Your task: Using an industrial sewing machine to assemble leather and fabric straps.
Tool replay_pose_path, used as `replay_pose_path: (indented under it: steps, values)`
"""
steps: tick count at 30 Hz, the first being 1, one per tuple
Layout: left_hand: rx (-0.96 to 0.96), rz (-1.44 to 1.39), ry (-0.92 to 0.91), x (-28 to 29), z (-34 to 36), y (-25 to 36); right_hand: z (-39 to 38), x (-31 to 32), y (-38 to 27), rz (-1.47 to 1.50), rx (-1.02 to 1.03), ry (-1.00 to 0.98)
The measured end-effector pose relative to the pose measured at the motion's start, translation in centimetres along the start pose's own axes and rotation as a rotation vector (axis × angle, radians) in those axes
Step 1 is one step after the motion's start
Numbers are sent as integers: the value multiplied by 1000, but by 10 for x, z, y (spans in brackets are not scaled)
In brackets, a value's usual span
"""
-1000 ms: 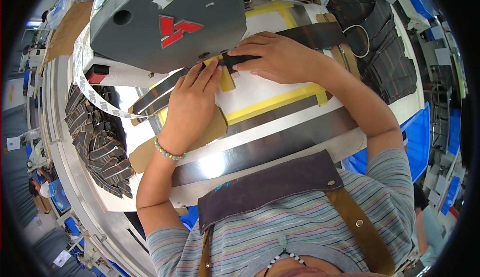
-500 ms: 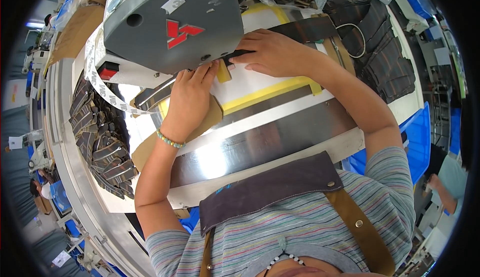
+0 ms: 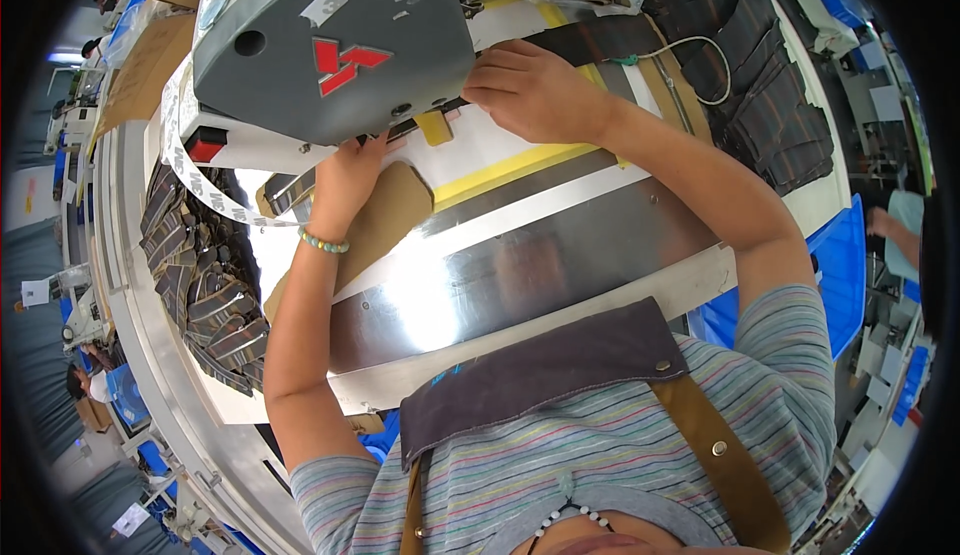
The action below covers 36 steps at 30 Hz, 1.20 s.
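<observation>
Under the grey machine head at 12 o'clock, both hands press a dark fabric strip.
Left hand lies flat, fingers tucked beneath the head; right hand curls over the strip, pinning it to the counter. Fingertips sit close to the working part; a slip could catch them or skew the strip.

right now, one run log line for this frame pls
left hand: flat on table under grey machine head | right hand: pressing dark strip | striped fabric stack: left, untouched
</observation>
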<state>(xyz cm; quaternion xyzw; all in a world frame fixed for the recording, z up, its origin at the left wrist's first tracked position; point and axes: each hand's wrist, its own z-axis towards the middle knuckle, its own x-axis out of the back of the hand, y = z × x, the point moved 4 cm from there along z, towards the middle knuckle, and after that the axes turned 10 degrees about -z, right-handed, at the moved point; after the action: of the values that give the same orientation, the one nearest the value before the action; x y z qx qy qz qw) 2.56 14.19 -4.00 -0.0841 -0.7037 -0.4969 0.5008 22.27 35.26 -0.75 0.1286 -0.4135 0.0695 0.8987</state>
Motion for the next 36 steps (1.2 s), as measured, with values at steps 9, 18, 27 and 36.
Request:
replay_pose_path:
  steps: [9,18,27,36]
  values:
    - [-96,-105,28,-11,12,18,-2,6,-13,-33,237,3]
    - [-47,-624,-60,-8,-23,51,-19,8,-18,24,-280,-275]
    - [38,-558,39,-18,-26,70,-20,11,-28,158,-73,-202]
    - [-151,-385,133,-28,-19,75,-20,10,-31,141,-49,-259]
